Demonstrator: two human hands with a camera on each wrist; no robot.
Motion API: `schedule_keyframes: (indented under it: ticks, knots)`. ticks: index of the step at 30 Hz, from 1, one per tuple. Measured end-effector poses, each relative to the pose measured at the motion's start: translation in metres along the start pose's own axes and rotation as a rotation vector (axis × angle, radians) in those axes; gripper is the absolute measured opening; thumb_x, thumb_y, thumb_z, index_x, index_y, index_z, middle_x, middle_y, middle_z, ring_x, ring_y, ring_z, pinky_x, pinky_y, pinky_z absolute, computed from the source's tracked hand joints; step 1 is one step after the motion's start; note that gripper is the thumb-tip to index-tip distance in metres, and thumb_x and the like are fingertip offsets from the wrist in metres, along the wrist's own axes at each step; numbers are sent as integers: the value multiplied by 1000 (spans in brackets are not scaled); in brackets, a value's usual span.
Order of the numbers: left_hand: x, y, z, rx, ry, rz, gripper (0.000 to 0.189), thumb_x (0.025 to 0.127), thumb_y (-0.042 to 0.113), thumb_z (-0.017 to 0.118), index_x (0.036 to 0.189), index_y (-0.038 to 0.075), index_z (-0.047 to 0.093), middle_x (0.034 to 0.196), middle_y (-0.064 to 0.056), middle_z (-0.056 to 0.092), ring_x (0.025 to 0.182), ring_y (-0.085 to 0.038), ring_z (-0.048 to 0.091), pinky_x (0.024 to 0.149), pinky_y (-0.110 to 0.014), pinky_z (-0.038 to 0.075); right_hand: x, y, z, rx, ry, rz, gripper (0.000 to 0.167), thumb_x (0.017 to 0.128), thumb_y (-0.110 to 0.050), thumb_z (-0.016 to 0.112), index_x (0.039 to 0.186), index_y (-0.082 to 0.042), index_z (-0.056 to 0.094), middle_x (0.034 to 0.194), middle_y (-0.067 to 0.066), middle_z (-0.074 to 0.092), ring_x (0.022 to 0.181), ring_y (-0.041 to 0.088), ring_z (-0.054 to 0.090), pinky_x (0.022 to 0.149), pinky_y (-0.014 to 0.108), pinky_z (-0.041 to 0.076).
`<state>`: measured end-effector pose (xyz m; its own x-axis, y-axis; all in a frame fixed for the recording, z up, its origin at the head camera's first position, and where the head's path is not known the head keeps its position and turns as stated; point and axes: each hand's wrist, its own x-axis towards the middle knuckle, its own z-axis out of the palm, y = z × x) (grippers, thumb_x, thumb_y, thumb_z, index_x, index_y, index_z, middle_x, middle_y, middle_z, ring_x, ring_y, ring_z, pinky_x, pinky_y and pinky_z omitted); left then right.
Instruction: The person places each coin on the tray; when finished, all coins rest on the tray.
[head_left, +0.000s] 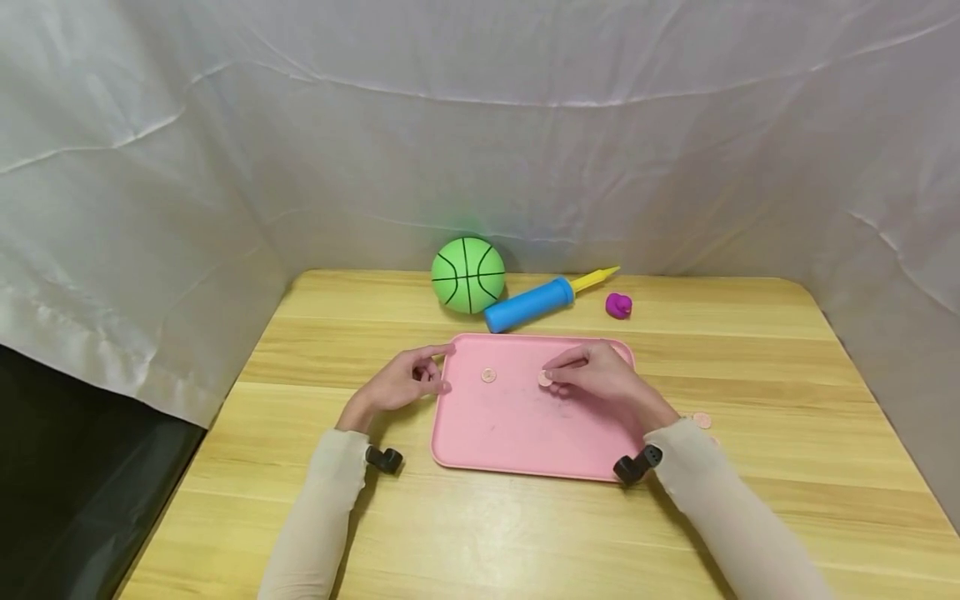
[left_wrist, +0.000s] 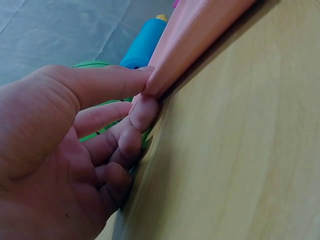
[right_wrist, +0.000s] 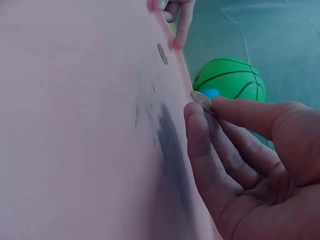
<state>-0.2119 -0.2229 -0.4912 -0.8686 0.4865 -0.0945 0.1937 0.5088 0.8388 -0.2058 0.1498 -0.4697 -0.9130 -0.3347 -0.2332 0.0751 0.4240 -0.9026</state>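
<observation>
A pink tray (head_left: 510, 442) lies on the wooden table. My left hand (head_left: 401, 382) holds its left rim; the thumb lies against the edge and other fingers curl beside it in the left wrist view. My right hand (head_left: 600, 373) is over the tray, pinching a coin (right_wrist: 202, 101) between thumb and fingertips. This coin stands tilted, above the tray surface in the right wrist view. Another coin (head_left: 488, 376) lies flat on the tray, between my two hands. Dark smudges mark the tray's surface near the right hand.
Behind the tray sit a green ball (head_left: 468, 276) with black lines, a blue hand pump (head_left: 529, 305) with a yellow nozzle, and a small purple rubber duck (head_left: 618, 306). More coins (head_left: 702, 420) lie to the right, partly hidden by my right sleeve. Grey cloth (head_left: 525, 150) hangs around the table.
</observation>
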Motion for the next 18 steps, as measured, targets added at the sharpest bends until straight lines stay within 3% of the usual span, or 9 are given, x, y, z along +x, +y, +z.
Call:
schedule_keyframes:
  ticks: [6, 18]
  knots:
    - [0, -1, 0, -8, -3, -4, 70, 97, 9, 80, 160, 0, 51, 97, -12, 70, 86, -19, 55, 73, -23, 44, 13, -8, 14, 0, -38, -4, 24, 100, -15, 80, 119, 0, 83, 102, 15, 85, 83, 15, 79, 77, 25, 64]
    - [0, -2, -1, -2, -4, -12, 71, 97, 10, 81, 161, 2, 51, 99, -9, 71, 87, -17, 57, 74, -23, 47, 37, -24, 37, -80, 7, 2, 16, 94, -19, 87, 105, -7, 88, 89, 6, 84, 75, 11, 71, 66, 21, 52]
